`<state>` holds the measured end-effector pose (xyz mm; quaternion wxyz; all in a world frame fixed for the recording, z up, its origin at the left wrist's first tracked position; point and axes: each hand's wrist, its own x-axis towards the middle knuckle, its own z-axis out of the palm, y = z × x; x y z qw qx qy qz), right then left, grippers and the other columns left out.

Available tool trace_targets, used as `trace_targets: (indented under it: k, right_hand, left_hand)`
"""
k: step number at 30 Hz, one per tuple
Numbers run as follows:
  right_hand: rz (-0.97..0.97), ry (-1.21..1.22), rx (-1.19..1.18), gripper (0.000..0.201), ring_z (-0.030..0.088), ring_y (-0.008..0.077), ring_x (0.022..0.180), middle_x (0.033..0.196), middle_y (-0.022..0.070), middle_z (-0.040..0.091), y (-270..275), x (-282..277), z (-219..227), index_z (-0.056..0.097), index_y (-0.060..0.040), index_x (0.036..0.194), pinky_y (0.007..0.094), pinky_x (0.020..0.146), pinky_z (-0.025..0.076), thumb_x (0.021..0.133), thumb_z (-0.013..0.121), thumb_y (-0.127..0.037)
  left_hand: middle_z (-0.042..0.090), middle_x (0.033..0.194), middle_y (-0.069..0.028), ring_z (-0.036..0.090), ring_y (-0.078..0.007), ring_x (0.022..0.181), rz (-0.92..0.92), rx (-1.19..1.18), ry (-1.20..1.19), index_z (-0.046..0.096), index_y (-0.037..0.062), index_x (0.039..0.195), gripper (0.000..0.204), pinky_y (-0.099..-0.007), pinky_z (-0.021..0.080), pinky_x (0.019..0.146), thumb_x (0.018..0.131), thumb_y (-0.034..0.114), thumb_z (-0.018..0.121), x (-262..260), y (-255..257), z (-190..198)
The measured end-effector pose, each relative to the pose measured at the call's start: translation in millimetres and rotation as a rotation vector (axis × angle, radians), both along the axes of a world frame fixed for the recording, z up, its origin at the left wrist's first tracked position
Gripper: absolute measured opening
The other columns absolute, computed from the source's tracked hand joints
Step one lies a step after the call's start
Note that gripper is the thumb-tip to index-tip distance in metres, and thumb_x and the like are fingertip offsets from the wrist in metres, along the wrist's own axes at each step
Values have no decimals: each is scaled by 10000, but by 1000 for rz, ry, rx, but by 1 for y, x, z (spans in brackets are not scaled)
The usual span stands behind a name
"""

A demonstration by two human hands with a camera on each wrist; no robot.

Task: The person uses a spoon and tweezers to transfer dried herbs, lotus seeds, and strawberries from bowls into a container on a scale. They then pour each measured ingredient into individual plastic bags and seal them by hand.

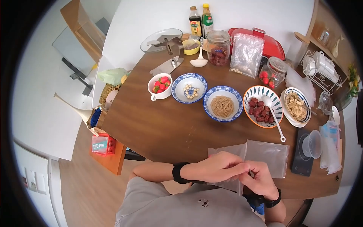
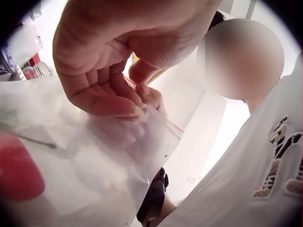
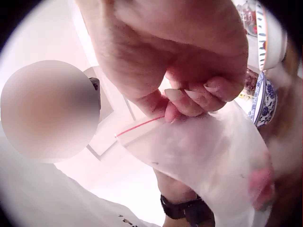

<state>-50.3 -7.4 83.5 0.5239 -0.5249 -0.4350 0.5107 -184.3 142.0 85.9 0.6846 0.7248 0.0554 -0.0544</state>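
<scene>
A clear zip bag (image 1: 237, 185) hangs between my two hands close to my shirt. My left hand (image 1: 219, 166) pinches its top edge. From the other side my right hand (image 1: 261, 179) pinches the same edge, the fingertips of both hands meeting. A red seal line (image 3: 139, 126) runs along the bag's mouth in the right wrist view. Something red (image 3: 260, 187) with a blurred outline shows through the plastic low in the bag. To the right, a second clear bag (image 1: 270, 159) lies flat on the table.
Behind the hands stand bowls of white nuts (image 1: 191, 91), pale strips (image 1: 222, 106), red dates (image 1: 261, 109) and dried slices (image 1: 297, 107). A white cup of strawberries (image 1: 161, 84) is at left. A black scale (image 1: 301, 162) with a plastic tub (image 1: 312, 144) sits at right.
</scene>
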Motion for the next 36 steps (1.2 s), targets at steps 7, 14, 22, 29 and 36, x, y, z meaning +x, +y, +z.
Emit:
trace_targets:
  k: [7, 14, 22, 29, 36]
  right_hand:
    - [-71, 27, 62, 82, 522, 20, 696, 778, -12, 636, -8, -2, -7, 610, -14, 834, 190, 576, 401, 914, 596, -6]
    - [-143, 126, 95, 227, 384, 56, 595, 656, -24, 493, -16, 0, -21, 502, -32, 710, 258, 503, 291, 905, 617, -32]
    - [-185, -134, 133, 242, 397, 123, 570, 631, 42, 467, -16, 2, 11, 479, -34, 672, 288, 510, 312, 851, 641, -22]
    - [-453, -36, 211, 232, 458, 38, 620, 658, -2, 556, -24, 21, 29, 506, -21, 664, 237, 531, 365, 874, 599, 10]
    - [-390, -257, 310, 257, 398, 45, 504, 564, -4, 477, -9, 14, 39, 483, -43, 628, 248, 447, 303, 808, 657, 17]
  left_hand:
    - [587, 754, -1, 555, -65, 668, -19, -211, 37, 615, 3, 922, 339, -233, 448, 588, 1026, 288, 464, 3, 0, -4]
    - [626, 780, -23, 579, -62, 706, -44, -346, 33, 630, -16, 938, 204, -226, 460, 616, 984, 146, 515, 5, 3, -3]
    - [635, 731, -38, 574, -70, 666, -75, -307, 104, 641, -20, 846, 189, -230, 441, 579, 954, 95, 536, 5, 5, 18]
    - [599, 667, -25, 526, -52, 601, -46, -282, 21, 601, -2, 776, 90, -208, 393, 537, 863, 17, 594, -8, 31, 32]
    - [643, 861, -89, 574, -135, 703, 455, 796, -788, 641, 25, 807, 153, -259, 447, 521, 689, -72, 623, 4, 16, 47]
